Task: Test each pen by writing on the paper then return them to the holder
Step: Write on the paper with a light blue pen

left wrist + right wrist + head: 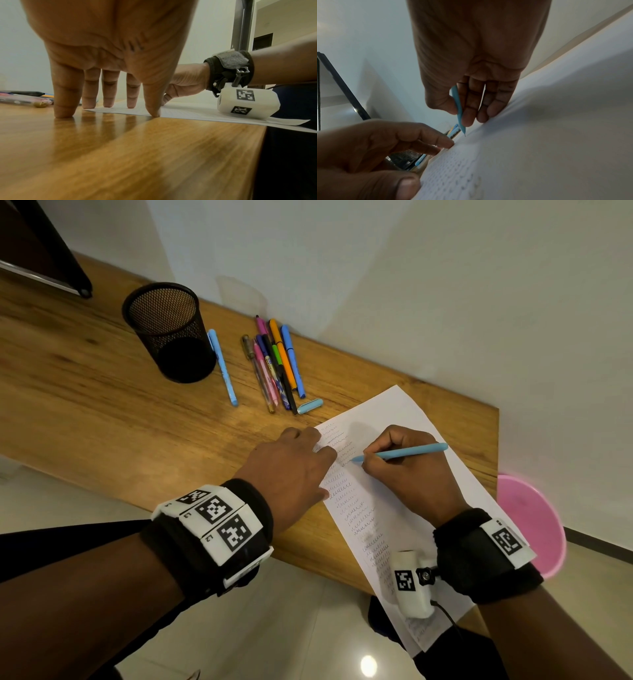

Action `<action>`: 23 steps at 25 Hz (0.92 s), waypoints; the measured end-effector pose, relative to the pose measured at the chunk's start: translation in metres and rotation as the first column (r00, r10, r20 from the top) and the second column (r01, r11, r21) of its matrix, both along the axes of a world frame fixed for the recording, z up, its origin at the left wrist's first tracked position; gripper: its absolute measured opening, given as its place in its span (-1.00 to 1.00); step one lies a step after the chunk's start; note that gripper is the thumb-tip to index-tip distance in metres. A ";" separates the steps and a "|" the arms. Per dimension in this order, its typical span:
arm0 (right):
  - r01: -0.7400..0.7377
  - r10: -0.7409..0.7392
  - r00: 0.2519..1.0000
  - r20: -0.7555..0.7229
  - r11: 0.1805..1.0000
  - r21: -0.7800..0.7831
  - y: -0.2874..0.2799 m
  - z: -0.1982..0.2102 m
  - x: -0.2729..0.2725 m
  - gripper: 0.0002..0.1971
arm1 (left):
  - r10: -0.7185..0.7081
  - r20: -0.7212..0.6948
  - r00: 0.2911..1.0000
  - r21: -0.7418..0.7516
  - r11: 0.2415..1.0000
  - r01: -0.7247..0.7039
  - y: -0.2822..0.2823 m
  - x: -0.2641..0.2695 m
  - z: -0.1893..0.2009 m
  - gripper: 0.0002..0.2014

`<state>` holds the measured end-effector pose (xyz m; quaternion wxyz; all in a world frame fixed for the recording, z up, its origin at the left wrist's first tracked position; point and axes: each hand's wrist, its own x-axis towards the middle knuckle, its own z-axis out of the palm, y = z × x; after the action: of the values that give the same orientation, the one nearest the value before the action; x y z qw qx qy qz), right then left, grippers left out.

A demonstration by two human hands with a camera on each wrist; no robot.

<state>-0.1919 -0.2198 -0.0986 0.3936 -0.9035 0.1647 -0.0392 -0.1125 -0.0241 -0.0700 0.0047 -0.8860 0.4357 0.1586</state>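
Left hand [291,470] presses flat on the paper [404,419]; right hand [407,470] grips the blue pen [407,453], tip down.

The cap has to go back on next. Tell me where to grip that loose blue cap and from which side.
Pinch the blue cap across its middle, coming from above with fingers on its two long sides. It lies flat on the desk, clear of the pen cluster beside it, so the top is open.

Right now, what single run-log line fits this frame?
step: testing pen | right hand: grips light blue pen, tip at paper | left hand: fingertips steady paper edge | holder: no pens visible inside
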 end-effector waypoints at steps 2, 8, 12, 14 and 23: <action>0.001 -0.001 1.000 0.001 1.000 0.006 0.000 0.002 -0.001 -0.92 | 0.001 0.001 1.000 0.000 1.000 -0.001 0.000 0.001 0.000 -0.42; -0.001 0.001 1.000 0.009 1.000 0.022 -0.002 0.001 0.000 -0.93 | 0.007 -0.002 1.000 -0.002 1.000 -0.007 -0.001 0.001 -0.002 -0.42; -0.011 0.010 1.000 0.008 0.999 0.033 -0.004 0.000 0.000 -0.93 | 0.009 -0.004 1.000 -0.004 1.000 -0.009 0.000 0.001 -0.002 -0.43; -0.006 0.005 1.000 0.013 0.999 0.042 -0.004 0.000 0.000 -0.93 | 0.010 -0.004 1.000 -0.004 1.000 -0.010 0.000 0.001 -0.003 -0.42; 0.038 -0.040 0.999 0.021 0.996 0.081 -0.007 -0.001 0.001 -0.92 | 0.013 0.007 1.000 0.002 1.000 -0.013 -0.001 0.000 -0.004 -0.41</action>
<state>-0.1909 -0.2264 -0.0998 0.4306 -0.8831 0.1791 -0.0506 -0.1121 -0.0255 -0.0738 0.0059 -0.8893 0.4298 0.1560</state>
